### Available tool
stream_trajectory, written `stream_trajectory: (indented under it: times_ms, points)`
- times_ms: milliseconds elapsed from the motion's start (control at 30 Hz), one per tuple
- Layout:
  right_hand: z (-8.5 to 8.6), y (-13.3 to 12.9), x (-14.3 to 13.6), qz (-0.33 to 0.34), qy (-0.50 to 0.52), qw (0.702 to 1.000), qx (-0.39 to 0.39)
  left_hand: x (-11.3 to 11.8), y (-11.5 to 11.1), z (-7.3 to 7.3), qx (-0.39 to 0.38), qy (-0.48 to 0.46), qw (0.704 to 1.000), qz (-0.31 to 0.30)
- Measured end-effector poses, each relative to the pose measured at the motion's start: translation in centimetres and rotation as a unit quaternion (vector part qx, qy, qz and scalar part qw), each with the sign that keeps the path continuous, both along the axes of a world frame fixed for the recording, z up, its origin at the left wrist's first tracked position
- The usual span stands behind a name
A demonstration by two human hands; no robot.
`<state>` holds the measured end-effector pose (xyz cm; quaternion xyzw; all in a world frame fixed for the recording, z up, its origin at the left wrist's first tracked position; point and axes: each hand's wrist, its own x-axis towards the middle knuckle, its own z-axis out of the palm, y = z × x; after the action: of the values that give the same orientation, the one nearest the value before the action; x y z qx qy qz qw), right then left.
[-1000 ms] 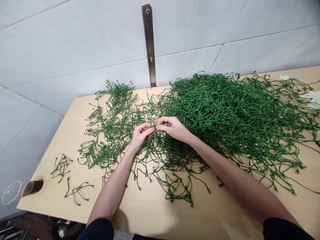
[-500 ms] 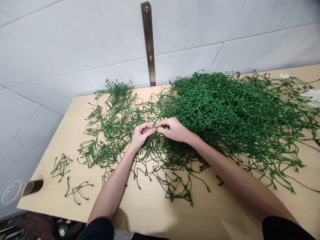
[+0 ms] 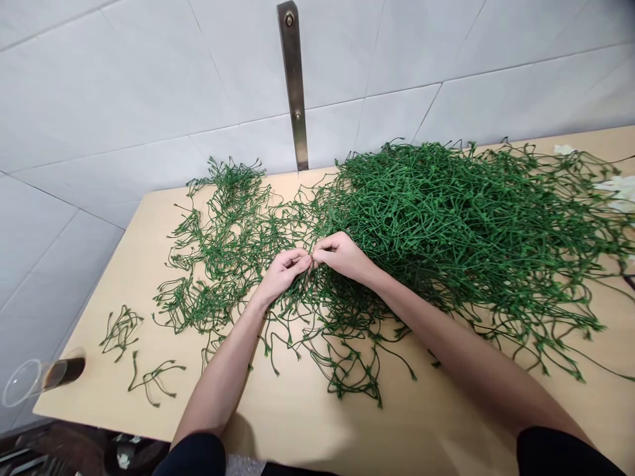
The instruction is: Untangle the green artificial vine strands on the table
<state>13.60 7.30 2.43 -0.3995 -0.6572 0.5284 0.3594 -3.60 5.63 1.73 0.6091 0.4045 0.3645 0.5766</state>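
Note:
My left hand [image 3: 288, 270] and my right hand [image 3: 340, 254] meet fingertip to fingertip over the middle of the table. Both are closed in a pinch; the small piece between them is mostly hidden, though it appears to be a green artificial stem like those around it. Just right of my right hand rises a big tangled heap of green plastic stems [image 3: 446, 211]. Thinner clusters of loose green stems [image 3: 218, 258] spread out to the left of my left hand, and more lie beneath both wrists.
A clear plastic cup [image 3: 62, 373] with dark liquid stands at the table's left edge. White petal-like pieces [image 3: 620, 192] lie at the far right. A metal bracket [image 3: 294, 86] is bolted to the tiled wall behind the wooden table [image 3: 397, 423]. Few stems [image 3: 153, 380] lie at front left.
My left fingers have shifted slightly right and down, closer against my right fingertips. The heap and the scattered stems look the same.

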Motion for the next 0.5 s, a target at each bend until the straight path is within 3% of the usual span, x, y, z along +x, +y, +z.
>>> stream_trajectory:
  times_ms: [267, 367, 500]
  points:
    - [0.1, 0.4, 0.3, 0.022, 0.048, 0.999, -0.003, -0.5, 0.5, -1.2, -0.018, -0.043, 0.998, 0.031]
    - [0.6, 0.2, 0.3, -0.01, 0.034, 0.999, -0.016, -0.5, 0.6, -1.3, -0.019, -0.051, 0.997, 0.06]
    - [1.1, -0.3, 0.0, -0.049, -0.008, 0.998, 0.037, -0.4, 0.6, -1.0, -0.019, -0.054, 0.995, 0.08]
